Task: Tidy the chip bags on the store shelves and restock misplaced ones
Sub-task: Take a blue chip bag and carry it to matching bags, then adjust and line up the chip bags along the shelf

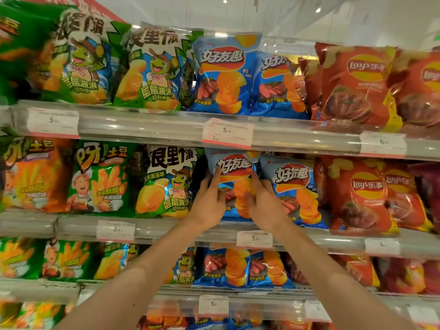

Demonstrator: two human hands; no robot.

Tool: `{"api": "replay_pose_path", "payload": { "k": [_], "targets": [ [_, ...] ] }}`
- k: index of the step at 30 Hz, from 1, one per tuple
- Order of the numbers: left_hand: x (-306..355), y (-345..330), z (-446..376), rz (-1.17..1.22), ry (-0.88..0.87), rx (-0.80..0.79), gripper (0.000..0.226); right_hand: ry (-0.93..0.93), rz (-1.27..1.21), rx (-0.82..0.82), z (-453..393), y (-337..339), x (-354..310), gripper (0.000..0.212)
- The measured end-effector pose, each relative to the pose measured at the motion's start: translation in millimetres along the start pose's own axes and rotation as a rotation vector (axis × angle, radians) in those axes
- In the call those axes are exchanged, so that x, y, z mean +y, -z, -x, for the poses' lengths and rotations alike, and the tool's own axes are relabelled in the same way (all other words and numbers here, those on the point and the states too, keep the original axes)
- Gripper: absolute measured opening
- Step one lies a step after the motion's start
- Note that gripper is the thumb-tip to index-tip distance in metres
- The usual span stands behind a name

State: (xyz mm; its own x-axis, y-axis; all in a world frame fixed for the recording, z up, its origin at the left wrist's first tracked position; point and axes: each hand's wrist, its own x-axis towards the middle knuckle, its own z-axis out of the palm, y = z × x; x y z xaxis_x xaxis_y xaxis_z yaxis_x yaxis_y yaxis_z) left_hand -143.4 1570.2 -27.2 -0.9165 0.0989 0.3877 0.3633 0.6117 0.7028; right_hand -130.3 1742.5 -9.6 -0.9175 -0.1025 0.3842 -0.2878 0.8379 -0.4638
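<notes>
— Blue foil, that chip bag [234, 184] on the middle shelf [166, 228], between the green bag [166, 182] and its blue twin [294, 191]. How will it handle?

— Light and puffy, I'd judge, slick to the touch, and the chips inside would crush. Best taken by the side edges, gently.

— And the hands, from the head view?

— The left hand [208, 206] lies on the bag's left edge, fingers fairly straight. The right hand [264, 206] presses the front with spread fingers. Neither is closed round it.
</notes>
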Motion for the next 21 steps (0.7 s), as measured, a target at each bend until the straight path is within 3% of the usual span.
{"api": "replay_pose_path", "payload": {
  "k": [8, 14, 21],
  "targets": [
    [-6.6, -7.2, -0.6, -0.063, -0.022, -0.034, 0.072, 0.022, 0.073, 0.051, 6.5, -1.3, 3.4, 0.062],
    [-8.5, -6.4, 3.9, -0.059, -0.074, 0.043, 0.073, 0.013, -0.062, 0.038, 11.5, 2.7, 3.2, 0.062],
    [-7.1, 10.8, 37.2, -0.019, -0.078, 0.120, 0.053, 0.065, -0.183, 0.091, 38.6, 12.0, 9.6, 0.052]
  ]
}}
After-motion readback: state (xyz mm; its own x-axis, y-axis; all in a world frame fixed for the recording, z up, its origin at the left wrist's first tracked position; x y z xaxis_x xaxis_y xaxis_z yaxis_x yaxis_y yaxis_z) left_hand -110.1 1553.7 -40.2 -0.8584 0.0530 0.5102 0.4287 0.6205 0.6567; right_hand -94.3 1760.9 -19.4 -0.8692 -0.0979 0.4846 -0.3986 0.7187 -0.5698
